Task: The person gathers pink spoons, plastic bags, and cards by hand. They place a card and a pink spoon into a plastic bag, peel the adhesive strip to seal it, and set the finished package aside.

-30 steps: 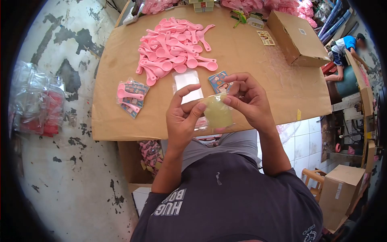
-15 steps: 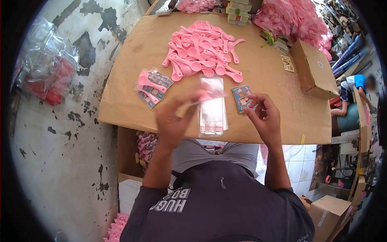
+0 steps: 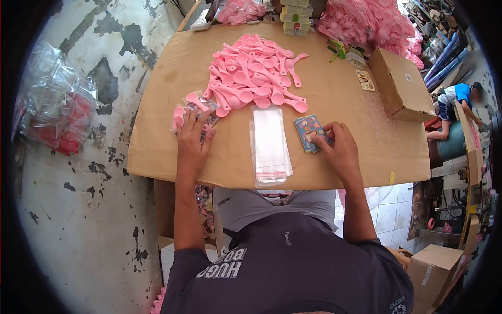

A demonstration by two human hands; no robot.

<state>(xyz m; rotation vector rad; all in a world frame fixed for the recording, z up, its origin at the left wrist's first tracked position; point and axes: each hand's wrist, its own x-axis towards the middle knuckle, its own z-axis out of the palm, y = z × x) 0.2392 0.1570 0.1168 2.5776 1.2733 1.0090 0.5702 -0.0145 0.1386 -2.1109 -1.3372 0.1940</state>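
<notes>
My left hand (image 3: 194, 141) lies with fingers spread over several clear packets (image 3: 208, 103) at the left, which hold pink measuring spoons and printed blue cards. The hand hides part of them. My right hand (image 3: 341, 149) is at a small stack of blue printed cards (image 3: 307, 130), thumb on the top card and fingers curled at its right edge. Between the hands lies a stack of clear plastic bags (image 3: 270, 144), with a sealing strip at the near end. Beyond it is a large heap of loose pink measuring spoons (image 3: 246, 70).
On the brown-covered table (image 3: 345, 170), a cardboard box (image 3: 402, 86) stands at right, near a yellowish card (image 3: 365, 80) and a green-handled item (image 3: 339, 49). Bagged pink spoons (image 3: 361, 23) and stacked boxes (image 3: 296, 15) sit at the back. Another person (image 3: 455, 102) is at far right.
My left hand has moved left from above the clear bags to the packets, and the blurred pink item it carried no longer shows. My right hand has closed onto the cards.
</notes>
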